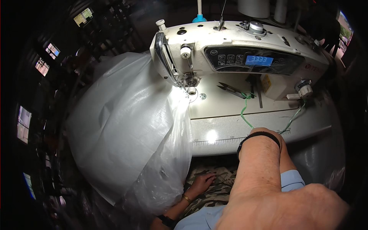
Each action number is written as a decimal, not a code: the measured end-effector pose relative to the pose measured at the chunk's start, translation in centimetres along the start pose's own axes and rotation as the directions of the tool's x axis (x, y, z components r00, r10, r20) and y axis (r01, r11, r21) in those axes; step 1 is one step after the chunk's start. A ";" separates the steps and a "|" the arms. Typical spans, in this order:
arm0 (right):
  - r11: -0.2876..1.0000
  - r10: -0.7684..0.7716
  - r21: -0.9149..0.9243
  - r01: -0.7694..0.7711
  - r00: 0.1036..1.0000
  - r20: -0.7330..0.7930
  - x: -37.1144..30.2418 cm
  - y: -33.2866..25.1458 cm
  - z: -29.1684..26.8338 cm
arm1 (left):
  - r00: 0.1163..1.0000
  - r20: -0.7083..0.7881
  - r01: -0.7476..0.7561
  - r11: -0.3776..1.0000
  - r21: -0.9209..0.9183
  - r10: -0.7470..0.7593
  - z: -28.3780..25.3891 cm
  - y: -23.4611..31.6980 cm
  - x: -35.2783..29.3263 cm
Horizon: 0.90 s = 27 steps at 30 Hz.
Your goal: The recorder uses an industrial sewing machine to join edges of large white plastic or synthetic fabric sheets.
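My left hand [202, 183] lies on my lap over camouflage cloth, its fingers loosely stretched and nothing in them. A gold-coloured band circles that wrist. My right arm is bent, its elbow at the front edge of the sewing machine bed. Large and close at the lower right is my right hand [287, 207]; its fingers are out of sight. Left of the sewing machine [237, 42] hangs a big white woven plastic sheet [122, 107] with clear film [168, 172], its edge by the lit needle area. Dark thread snips [231, 90] rest on the bed.
A green cord [243, 113] is tied to the snips and passes behind my elbow; another stretch hangs from the knob [305, 89] at right. The machine carries a lit display [259, 60]. A ruler strip [218, 140] lines the table's front. Bright windows [23, 122] show far left.
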State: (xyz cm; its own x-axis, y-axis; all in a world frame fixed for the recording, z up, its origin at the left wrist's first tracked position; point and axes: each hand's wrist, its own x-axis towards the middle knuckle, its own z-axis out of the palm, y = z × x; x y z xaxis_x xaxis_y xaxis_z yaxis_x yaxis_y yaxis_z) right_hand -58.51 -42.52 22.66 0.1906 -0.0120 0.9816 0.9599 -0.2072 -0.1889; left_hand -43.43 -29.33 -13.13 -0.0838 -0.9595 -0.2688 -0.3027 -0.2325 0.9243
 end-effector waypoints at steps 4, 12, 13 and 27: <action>1.000 0.007 0.009 -0.007 1.000 -0.001 0.2 0.1 0.2 | 1.000 -0.005 -0.021 0.999 0.033 0.021 -0.2 0.0 -0.1; 1.000 0.019 0.022 -0.019 1.000 0.018 0.4 0.4 0.3 | 1.000 -0.005 -0.010 1.000 -0.007 0.010 -0.5 1.1 0.0; 1.000 0.018 0.026 -0.018 1.000 0.018 0.4 0.3 0.3 | 1.000 0.014 0.002 1.000 0.007 -0.002 -0.7 1.3 -0.1; 0.998 0.047 0.042 -0.048 0.999 0.027 0.2 0.1 0.3 | 1.000 -0.010 -0.006 0.998 0.066 0.007 -0.5 1.2 -0.1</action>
State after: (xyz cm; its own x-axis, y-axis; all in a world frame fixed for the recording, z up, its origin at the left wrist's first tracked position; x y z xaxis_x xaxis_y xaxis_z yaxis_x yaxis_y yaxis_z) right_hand -58.32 -42.23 22.81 0.2411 0.0048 0.9705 0.9574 -0.1652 -0.2370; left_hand -43.26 -29.62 -11.89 -0.0761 -0.9627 -0.2595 -0.3638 -0.2155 0.9062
